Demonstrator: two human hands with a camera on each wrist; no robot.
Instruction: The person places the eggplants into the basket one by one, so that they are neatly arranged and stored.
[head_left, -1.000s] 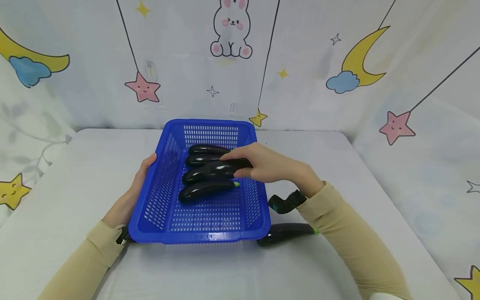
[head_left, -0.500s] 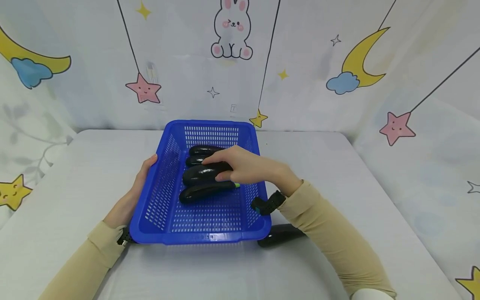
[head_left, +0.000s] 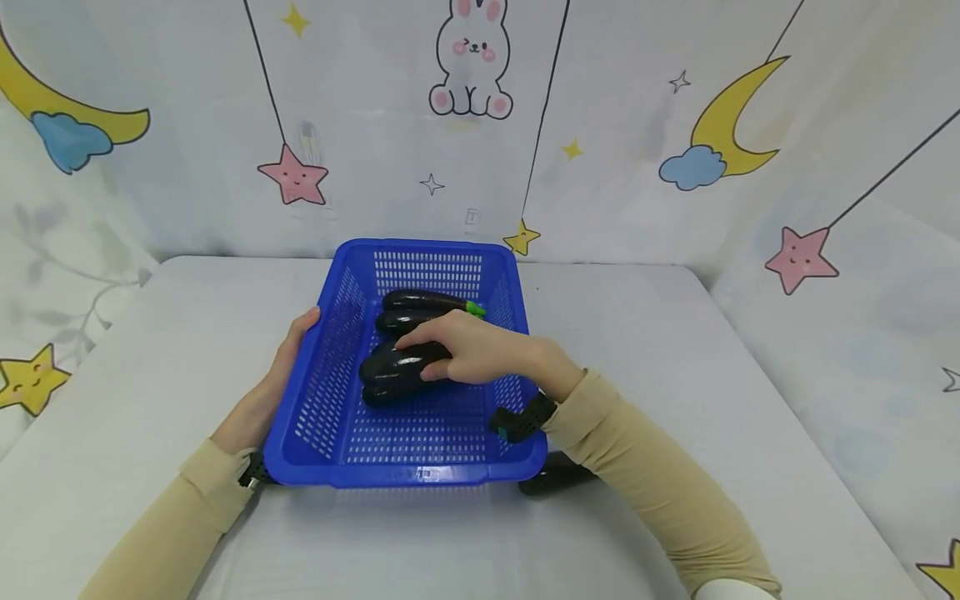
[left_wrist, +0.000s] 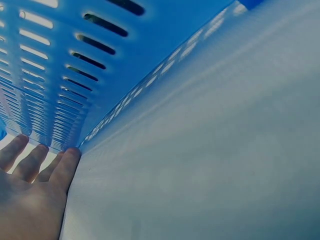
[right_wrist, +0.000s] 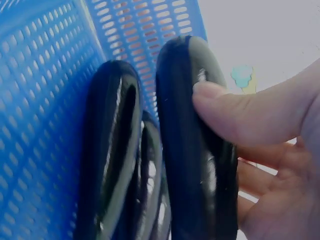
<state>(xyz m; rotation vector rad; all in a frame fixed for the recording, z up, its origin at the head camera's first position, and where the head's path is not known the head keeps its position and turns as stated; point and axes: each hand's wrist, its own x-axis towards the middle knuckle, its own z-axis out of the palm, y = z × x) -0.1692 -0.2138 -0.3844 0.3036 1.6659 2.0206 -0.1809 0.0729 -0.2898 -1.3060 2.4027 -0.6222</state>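
Inside the blue plastic basket, my right hand grips a glossy dark eggplant between thumb and fingers. The held eggplant fills the middle of the right wrist view, thumb across its side. Just in front of it in the head view, another eggplant is partly covered. Two more lie behind: a far eggplant with a green stem and a nearer one. My left hand rests along the basket's left side; in the left wrist view its fingers lie straight against the wall.
One eggplant lies on the white table by the basket's near right corner, partly hidden by the right sleeve. A patterned cloth hangs behind the table's far edge.
My right hand, gripping the eggplant, has moved left and nearer within the basket, up against the front eggplant. The left hand stays at the basket's side. The head view has shifted slightly.
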